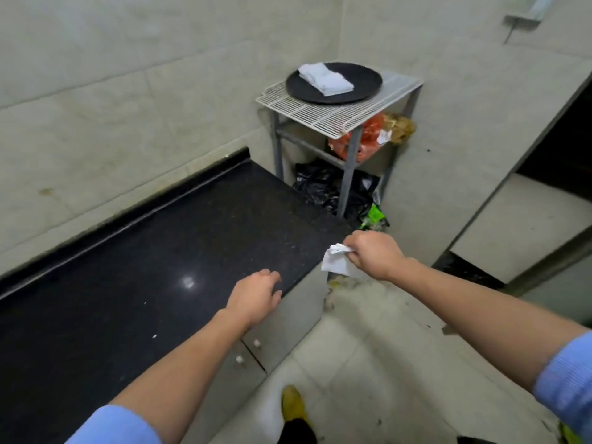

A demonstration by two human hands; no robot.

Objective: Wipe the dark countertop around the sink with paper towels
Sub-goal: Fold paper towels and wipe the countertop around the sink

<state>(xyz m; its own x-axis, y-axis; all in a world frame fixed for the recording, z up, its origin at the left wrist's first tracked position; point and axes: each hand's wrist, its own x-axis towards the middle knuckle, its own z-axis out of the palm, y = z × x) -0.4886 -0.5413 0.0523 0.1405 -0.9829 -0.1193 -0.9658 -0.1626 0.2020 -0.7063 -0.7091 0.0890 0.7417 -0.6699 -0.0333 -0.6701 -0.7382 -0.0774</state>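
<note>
White paper towel (336,264), one edge out of sight in right hand (373,254).

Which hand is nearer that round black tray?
Right. The right hand, pinching a white paper towel, is beyond the dark countertop, toward the black tray; the left hand is farther back.

A crumpled paper towel (337,263) is pinched in the right hand (373,254) just past the corner of the dark countertop (153,251), while the left hand (254,298), fingers loosely curled, is held over its front edge, and a folded cloth (325,79) is laid on a black tray (334,83) atop a wire rack (336,115).
</note>
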